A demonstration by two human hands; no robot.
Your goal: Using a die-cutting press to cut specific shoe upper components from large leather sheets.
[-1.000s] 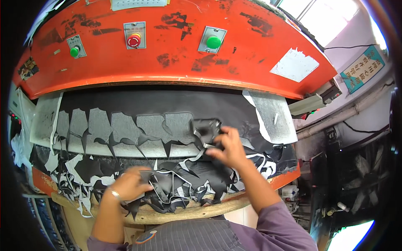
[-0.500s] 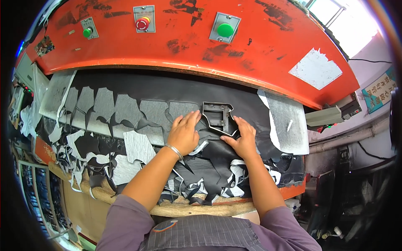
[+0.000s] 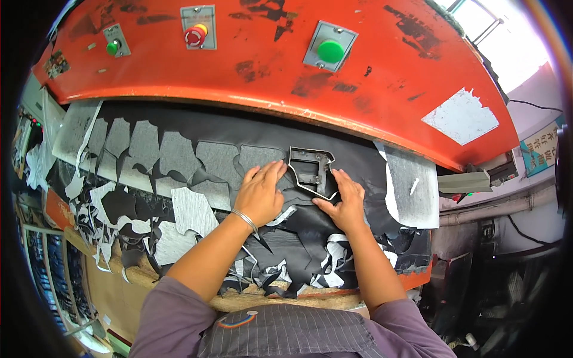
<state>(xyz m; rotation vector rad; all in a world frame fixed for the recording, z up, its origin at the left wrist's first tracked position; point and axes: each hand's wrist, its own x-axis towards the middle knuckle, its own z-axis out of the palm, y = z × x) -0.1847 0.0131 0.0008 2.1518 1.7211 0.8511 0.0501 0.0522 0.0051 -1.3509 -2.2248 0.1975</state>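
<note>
A metal cutting die with an angular outline and inner crossbars lies on black sheet material. My left hand, with a silver bangle at the wrist, rests just left of the die. Its fingers are stretched out and lie close to the die's left wall. At the die's lower right corner, my right hand has its thumb by the lower edge and its fingers along the right side. Cut-out shapes show grey backing in a row left of the die.
The orange machine beam spans the far side, bearing a red push button and a green one. Black and white scraps heap along the near edge. A pale cutting board shows at the right.
The whole view has shifted slightly. Both hands keep nearly the same place around the die, with the right thumb a little lower against its edge.
</note>
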